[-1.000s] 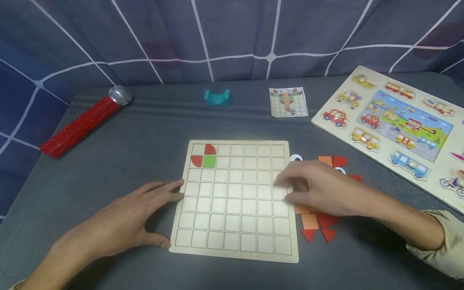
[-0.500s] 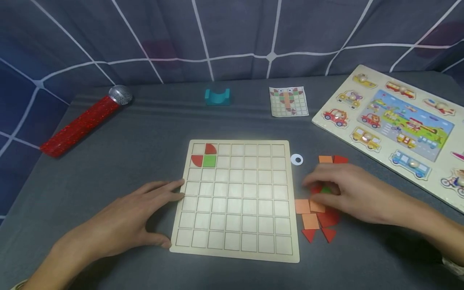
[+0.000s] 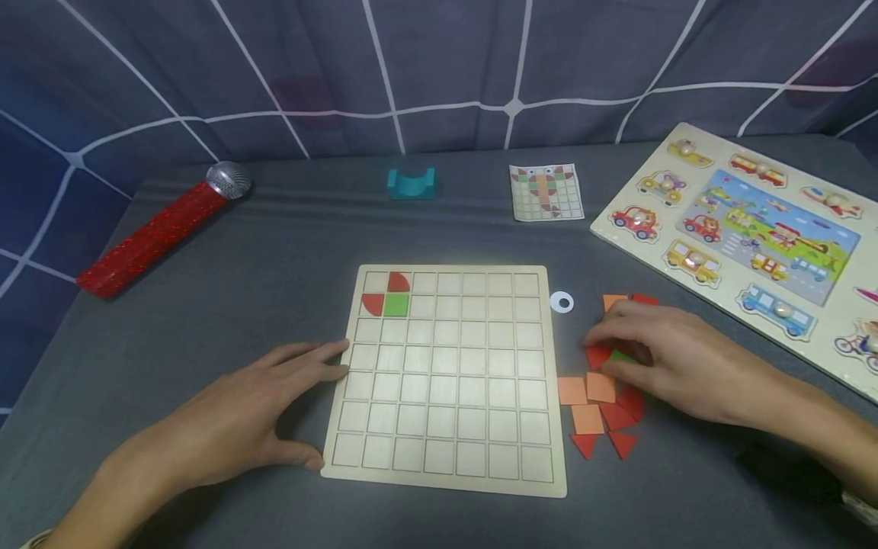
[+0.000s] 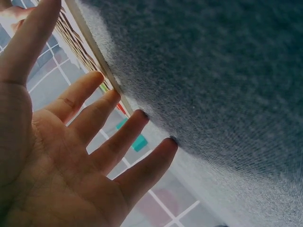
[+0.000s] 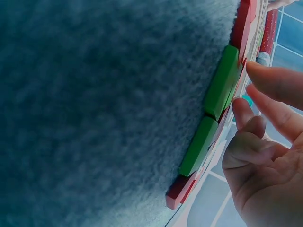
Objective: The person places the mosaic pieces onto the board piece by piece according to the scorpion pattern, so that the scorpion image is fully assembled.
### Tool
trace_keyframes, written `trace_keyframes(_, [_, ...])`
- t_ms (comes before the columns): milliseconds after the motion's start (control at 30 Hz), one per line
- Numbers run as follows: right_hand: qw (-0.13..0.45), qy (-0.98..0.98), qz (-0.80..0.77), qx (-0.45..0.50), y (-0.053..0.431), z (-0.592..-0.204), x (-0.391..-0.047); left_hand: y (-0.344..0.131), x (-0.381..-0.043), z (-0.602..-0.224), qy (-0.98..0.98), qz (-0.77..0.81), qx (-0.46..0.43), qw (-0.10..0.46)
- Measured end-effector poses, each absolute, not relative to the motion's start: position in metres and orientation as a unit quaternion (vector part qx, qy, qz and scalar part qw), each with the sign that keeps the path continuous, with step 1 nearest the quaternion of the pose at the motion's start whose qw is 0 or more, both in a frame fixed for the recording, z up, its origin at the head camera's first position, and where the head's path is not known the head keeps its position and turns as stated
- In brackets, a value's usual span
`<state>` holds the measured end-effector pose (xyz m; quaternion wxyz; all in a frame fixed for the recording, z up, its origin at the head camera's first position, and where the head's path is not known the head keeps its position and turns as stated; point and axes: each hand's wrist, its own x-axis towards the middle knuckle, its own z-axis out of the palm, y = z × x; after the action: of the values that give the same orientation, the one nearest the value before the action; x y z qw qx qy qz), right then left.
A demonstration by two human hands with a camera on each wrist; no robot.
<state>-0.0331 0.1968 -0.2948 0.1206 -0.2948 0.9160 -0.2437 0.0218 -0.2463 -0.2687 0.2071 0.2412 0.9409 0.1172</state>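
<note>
A: Where does the left hand (image 3: 236,419) rest?
B: Along the left edge of the grid board (image 3: 446,381). Its fingers are stretched out and spread, two tips at the edge and the thumb by the near left corner. It grips nothing.
A: And the right hand (image 3: 675,362)?
B: Over the loose pieces on the right. Its fingers are bent, the thumb and forefinger a little apart just above some green pieces (image 5: 221,82) and red ones. I can't tell whether it has hold of a piece; the right wrist view doesn't settle it.
A: What sits on the board?
B: Three pieces, all in the far left corner area: a red quarter-circle (image 3: 398,283) in the farthest row, second column; another red quarter-circle (image 3: 373,306) in the next row, first column; and a green square (image 3: 395,306) beside that one.
A: What else lies near the right hand?
B: A white ring (image 3: 555,303) with a dark centre, just beside the board's right edge. Nearer the person are orange squares (image 3: 588,419), then two red triangles (image 3: 623,443) with their points toward the person.
A: And farther off on the table (image 3: 274,267)?
B: A red microphone (image 3: 151,242) at the left, a teal stand (image 3: 411,188) and a small pattern card (image 3: 546,202) beyond the board, and a vehicle puzzle (image 3: 658,252) set at an angle on the right. A dark blue curtain (image 3: 453,61) with white lines hangs behind.
</note>
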Motion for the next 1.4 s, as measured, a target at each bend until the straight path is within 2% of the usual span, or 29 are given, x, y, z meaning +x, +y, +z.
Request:
trace_keyframes(667, [0.141, 0.920, -0.205, -0.303, 0.1945, -0.2980, -0.0382, -0.2449, 0.0216, -0.2682, 0.942, 0.113, 0.237, 0.208])
trace_keyframes(1133, [0.165, 0.915, -0.242, -0.277, 0.1906, -0.2962, -0.0393, -0.2448, 0.0220, -0.2677, 0.943, 0.111, 0.236, 0.208])
trace_keyframes(1400, [0.137, 0.902, -0.256, -0.320, 0.1910, -0.2949, -0.0386, -0.2457, 0.0222, -0.2683, 0.943, 0.113, 0.244, 0.197])
